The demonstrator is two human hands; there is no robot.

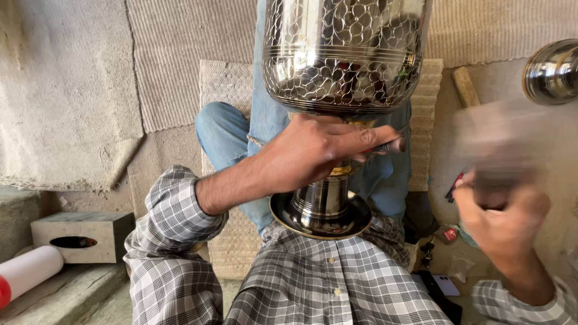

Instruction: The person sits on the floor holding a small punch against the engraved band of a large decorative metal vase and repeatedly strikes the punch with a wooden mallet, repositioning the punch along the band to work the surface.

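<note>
- The large polished metal vessel with a hammered scale pattern (343, 54) lies across your lap, its round body pointing away from you toward the woven beige mats (174, 60) on the floor, its flared round foot (319, 216) resting against your checked shirt.
- Your legs in blue jeans (226, 132) stretch out under the vessel, over a ribbed straw mat.
- Your left hand (313, 153) reaches across the vessel's narrow neck, just below the body; fingers are closed around a thin dark metal tool (388, 146) whose tip points right.
- Your right hand (503, 219) is raised well apart to the right, fist closed on a blurred object; you cannot tell what it is.
- A grey stone block with an oval slot (84, 235) sits at your left, a white cylinder with a red end (27, 271) just beside it.
- A second shiny metal piece (551, 72) shows at the upper right edge.
- A wooden handle (465, 86) lies near it.
</note>
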